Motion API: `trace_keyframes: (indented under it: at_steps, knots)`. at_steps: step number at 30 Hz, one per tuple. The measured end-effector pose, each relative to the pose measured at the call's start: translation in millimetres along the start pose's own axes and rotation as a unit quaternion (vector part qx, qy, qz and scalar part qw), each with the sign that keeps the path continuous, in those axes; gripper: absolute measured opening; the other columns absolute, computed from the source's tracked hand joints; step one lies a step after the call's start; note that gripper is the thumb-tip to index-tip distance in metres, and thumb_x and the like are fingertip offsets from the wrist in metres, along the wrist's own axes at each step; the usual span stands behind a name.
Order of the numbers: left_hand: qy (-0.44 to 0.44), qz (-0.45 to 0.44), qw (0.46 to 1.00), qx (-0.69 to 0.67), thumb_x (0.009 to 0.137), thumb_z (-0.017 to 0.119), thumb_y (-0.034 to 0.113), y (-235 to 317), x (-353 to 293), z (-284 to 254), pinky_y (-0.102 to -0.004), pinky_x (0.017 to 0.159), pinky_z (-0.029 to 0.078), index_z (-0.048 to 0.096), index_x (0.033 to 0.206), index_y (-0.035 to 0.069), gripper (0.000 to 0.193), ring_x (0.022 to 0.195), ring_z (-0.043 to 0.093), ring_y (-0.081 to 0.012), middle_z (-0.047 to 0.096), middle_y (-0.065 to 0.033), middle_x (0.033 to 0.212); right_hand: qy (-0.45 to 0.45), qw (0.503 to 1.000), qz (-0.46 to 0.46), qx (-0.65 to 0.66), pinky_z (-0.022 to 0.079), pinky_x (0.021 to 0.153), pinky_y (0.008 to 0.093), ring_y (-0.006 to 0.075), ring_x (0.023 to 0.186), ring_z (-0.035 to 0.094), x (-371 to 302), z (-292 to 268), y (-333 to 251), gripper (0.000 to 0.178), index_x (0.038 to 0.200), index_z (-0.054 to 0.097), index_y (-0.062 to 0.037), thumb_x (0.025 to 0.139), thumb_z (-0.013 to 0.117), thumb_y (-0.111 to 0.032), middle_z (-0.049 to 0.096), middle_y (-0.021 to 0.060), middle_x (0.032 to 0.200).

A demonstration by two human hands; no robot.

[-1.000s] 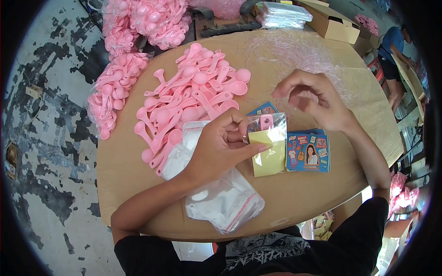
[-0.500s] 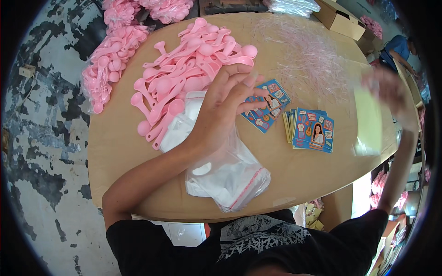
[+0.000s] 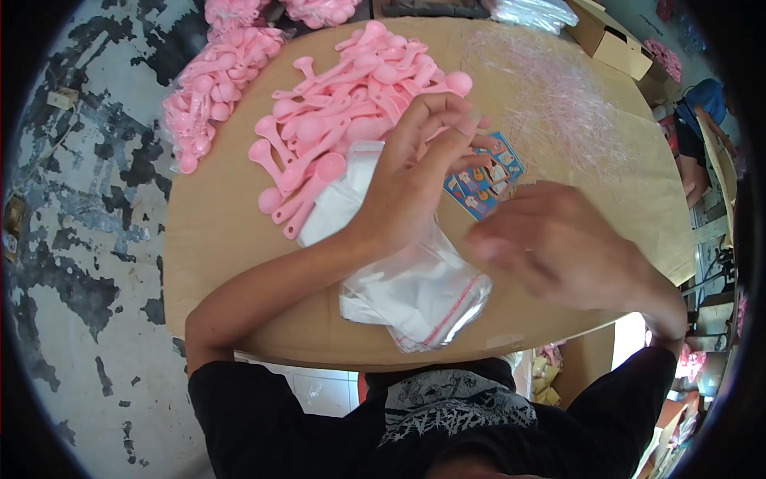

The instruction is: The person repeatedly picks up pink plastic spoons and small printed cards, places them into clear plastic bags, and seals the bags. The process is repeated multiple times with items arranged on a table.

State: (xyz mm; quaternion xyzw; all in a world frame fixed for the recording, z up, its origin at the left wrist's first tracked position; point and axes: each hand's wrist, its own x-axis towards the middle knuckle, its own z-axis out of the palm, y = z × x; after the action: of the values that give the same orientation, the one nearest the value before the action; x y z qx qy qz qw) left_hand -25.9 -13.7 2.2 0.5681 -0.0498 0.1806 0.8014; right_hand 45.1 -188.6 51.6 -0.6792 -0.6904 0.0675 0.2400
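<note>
My left hand is raised over the table with its fingers loosely curled and apart; nothing shows plainly in it. Below its wrist lies a pile of clear plastic bags, one with a red strip along its flap. Behind and to the left spreads a heap of pink measuring scoops. Several blue printed cards lie just right of my left fingertips. My right hand hovers to the right of the bags, smeared by motion, so its fingers and anything in them cannot be made out. It covers the spot where another card stack lay.
Loose shiny shreds are scattered over the table's far right. Bagged pink scoops line the far left edge. A cardboard box and clear plastic packs stand at the back. Another person sits beyond the right edge.
My right hand has swung from the table's right edge in toward the middle. The blurred pale yellow piece below it is no longer in view. My left hand keeps nearly the same pose.
</note>
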Motion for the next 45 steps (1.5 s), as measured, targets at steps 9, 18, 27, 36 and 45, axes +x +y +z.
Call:
trace_keyframes:
  at_steps: [9,18,27,36,45]
  knots:
    - [0.006,0.004,1.000,-0.001,0.101,0.044,0.023,12,0,-1,-0.0380,0.096,0.048,0.043,0.120,0.003,0.027,0.110,0.060,-0.0252,0.057,-0.0160,0.114,-0.129,0.988,0.074,0.052,0.047,0.071,0.0471,0.0354,0.074,0.062,34,12,3,0.026,0.080,0.066,-0.0013,0.090,0.060,-0.024,0.063,0.0165,0.073]
    - [-0.055,0.045,0.997,0.006,0.100,0.049,0.018,18,1,-4,-0.0315,0.089,0.046,0.050,0.106,0.003,0.016,0.099,0.057,-0.0141,0.059,-0.0064,0.099,-0.113,0.993,0.032,0.019,0.045,0.071,0.0471,0.0339,0.077,0.060,31,10,14,0.021,0.084,0.062,-0.0022,0.093,0.054,-0.019,0.060,0.0154,0.071]
    - [-0.105,0.097,0.984,0.107,0.103,0.038,0.018,30,0,0,-0.0421,0.094,0.049,0.049,0.110,0.000,0.023,0.101,0.062,-0.0238,0.061,-0.0140,0.104,-0.107,0.993,0.044,0.027,0.046,0.065,0.0468,0.0347,0.071,0.062,26,0,18,0.012,0.080,0.056,-0.0034,0.087,0.055,-0.014,0.062,0.0127,0.071]
    - [-0.180,0.099,0.965,0.164,0.097,0.055,0.018,60,-14,2,-0.0252,0.048,0.043,0.065,0.077,-0.001,0.029,0.054,0.054,-0.0048,0.063,-0.0031,0.066,0.065,0.993,0.094,0.016,0.042,0.054,0.0362,0.0267,0.055,0.055,23,-41,29,0.015,0.087,0.052,-0.0010,0.095,0.049,-0.013,0.052,0.0128,0.061]
    - [-0.140,-0.181,0.971,0.071,0.090,0.063,0.042,28,-9,7,-0.0374,0.087,0.053,0.052,0.124,-0.002,0.057,0.103,0.064,-0.0280,0.064,-0.0167,0.115,0.162,0.955,0.080,0.234,0.032,0.051,0.0217,0.0052,0.055,0.036,17,-42,26,0.025,0.089,0.048,-0.0024,0.104,0.039,-0.021,0.040,-0.0022,0.063]
